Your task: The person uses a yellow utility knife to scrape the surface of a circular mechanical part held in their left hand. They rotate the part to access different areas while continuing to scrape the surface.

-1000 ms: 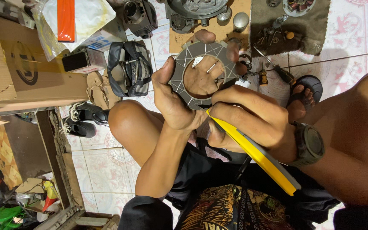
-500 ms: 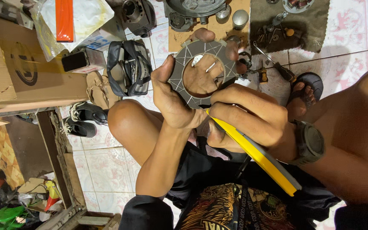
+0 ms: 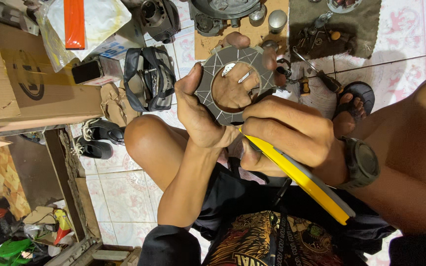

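Fingers of my left hand (image 3: 200, 116) pinch one grey ring disc (image 3: 235, 83) by its rim: thumb up along the left edge, the other fingers behind it, 2 tips showing over the top edge & more seen thru the centre hole. Disc sits upright in front of me, above my knee, over the tiled floor (image 3: 410, 29). Right hand (image 3: 287, 135) is curled tight round 1 yellow tool (image 3: 301, 180), its front end touching the disc's lower edge, handle running back toward my lap. 1 black watch (image 3: 363, 162) on the right wrist. Round me: 1 cardboard box (image 3: 20, 83) at left w/ 1 orange strip (image 3: 74, 22) in a plastic bag, 1 small black box (image 3: 90, 71), 1 black strap bundle (image 3: 149, 79), 2 dark shoes (image 3: 94, 138), 1 sandal (image 3: 353, 93) on my foot, 2 metal cups (image 3: 277, 19) up top. Small parts on the dark cloth (image 3: 361, 24), too jumbled to count.
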